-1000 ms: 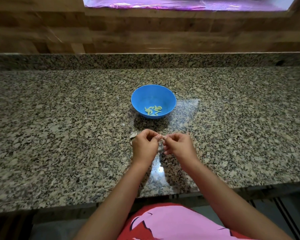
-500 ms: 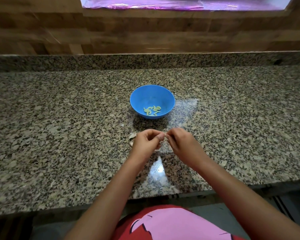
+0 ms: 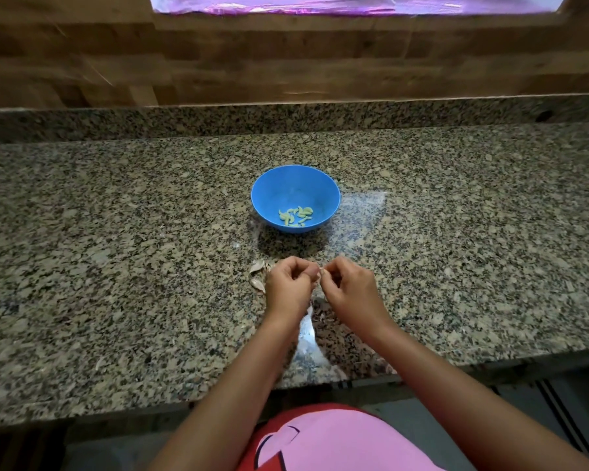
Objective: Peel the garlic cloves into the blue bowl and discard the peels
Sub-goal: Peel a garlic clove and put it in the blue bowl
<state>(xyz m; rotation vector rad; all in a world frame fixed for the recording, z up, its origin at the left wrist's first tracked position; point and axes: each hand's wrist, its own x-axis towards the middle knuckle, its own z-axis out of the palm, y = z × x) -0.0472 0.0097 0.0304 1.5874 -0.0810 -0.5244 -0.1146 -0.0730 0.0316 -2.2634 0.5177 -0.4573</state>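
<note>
- The surface (image 3: pixel 116 266) and the blue bowl (image 3: pixel 262 185) sit as they did a second ago. The bowl is in the middle of the surface, well clear of the edge.
- The heap of peeled cloves (image 3: pixel 296 216) on the bowl's floor looks no bigger than before, so I judge that nothing has gone in over this last second.
- The left hand (image 3: pixel 288 287) and right hand (image 3: pixel 349 288) have stayed at the same spot, near the bowl on my side of it. The right wrist has turned a little and come back, which I read as working at the skin. The peel is not off yet.
- Both sets of fingers are curled tight, with the fingertips (image 3: pixel 312 274) of the two hands meeting. Neither hand is loose or flat.
- Between the fingertips I see a small pale speck, which I take for the garlic clove (image 3: pixel 321 271). Both hands pinch it above the surface. It is too small for me to say how much skin is left.
- Two pale pieces (image 3: pixel 257 266) lie on the surface just beside the left hand. I cannot tell whether they are peels or whole cloves.
</note>
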